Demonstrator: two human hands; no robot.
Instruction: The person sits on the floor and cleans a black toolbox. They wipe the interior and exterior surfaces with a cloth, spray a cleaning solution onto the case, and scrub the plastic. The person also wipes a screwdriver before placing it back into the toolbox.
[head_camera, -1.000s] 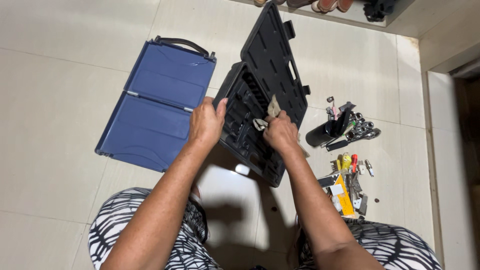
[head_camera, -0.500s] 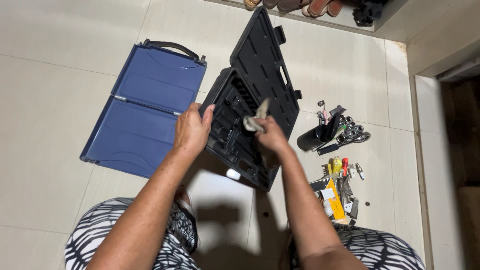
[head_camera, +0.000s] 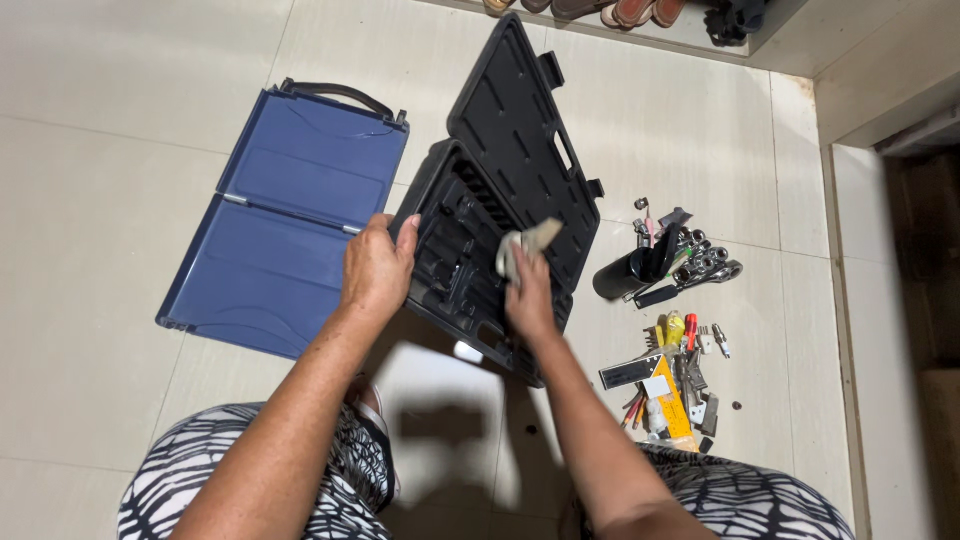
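Beige cloth (head_camera: 527, 243) is being pinched in the fingers of the right hand (head_camera: 528, 297), which is pressing it into the moulded tray of the black case (head_camera: 470, 262), so the rag is sitting inside the case's lower half, just at 12 o'clock from the knuckles. Fingers of the left hand (head_camera: 376, 270) are curling shut over the case's near-left rim, at 9 o'clock from the cloth, apparently bracing the tray at a tilt while the other hand is rubbing. One black lid is standing open and leaning away towards 12 o'clock, which is leaving the tray's slots exposed. One blue case (head_camera: 290, 215) is lying opened flat on the tiled floor (head_camera: 120, 150) at 9 o'clock, well apart from the wiping, its handle pointing to 12 o'clock. At 3 o'clock one black cup (head_camera: 622, 275) is lying on its side with shiny wrenches (head_camera: 710, 265) spilling from it; their count is unclear. At 4 o'clock small tools (head_camera: 672, 380) are lying in a loose heap, too jumbled to count, probably emptied out of the case. Two patterned knees are framing the bottom edge.
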